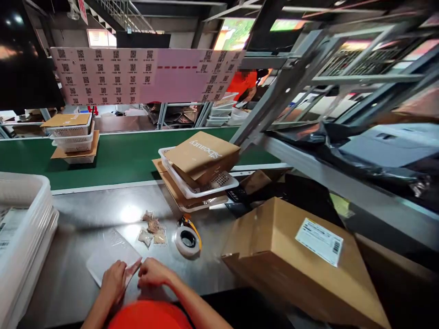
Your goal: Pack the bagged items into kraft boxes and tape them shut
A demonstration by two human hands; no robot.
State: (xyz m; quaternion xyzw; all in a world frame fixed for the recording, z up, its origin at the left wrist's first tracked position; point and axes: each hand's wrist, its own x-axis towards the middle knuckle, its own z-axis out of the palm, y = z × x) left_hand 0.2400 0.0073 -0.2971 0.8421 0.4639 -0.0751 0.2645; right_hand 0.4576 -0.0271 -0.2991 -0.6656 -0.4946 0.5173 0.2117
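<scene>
A flat, whitish, translucent plastic sheet or bag (108, 249) lies on the metal table in front of me. My left hand (115, 278) is closed on its near right edge, where a pinkish fold sticks up between my hands. Just to the right, my right hand (152, 273) has its fingers curled close to that fold; what they pinch, if anything, is hidden. Several small clear packets (152, 228) with brownish contents lie beyond my hands. Beside them rests a tape dispenser (187, 242) with a roll of clear tape and an orange edge.
Stacked white bins (34, 228) stand at the left. On the right sits a large labelled carton (291, 246). White baskets (226, 180) with a brown box (202, 155) overlap the table and green conveyor (130, 167). A grey metal frame (274, 87) slants above. A person in orange (242, 84) is behind.
</scene>
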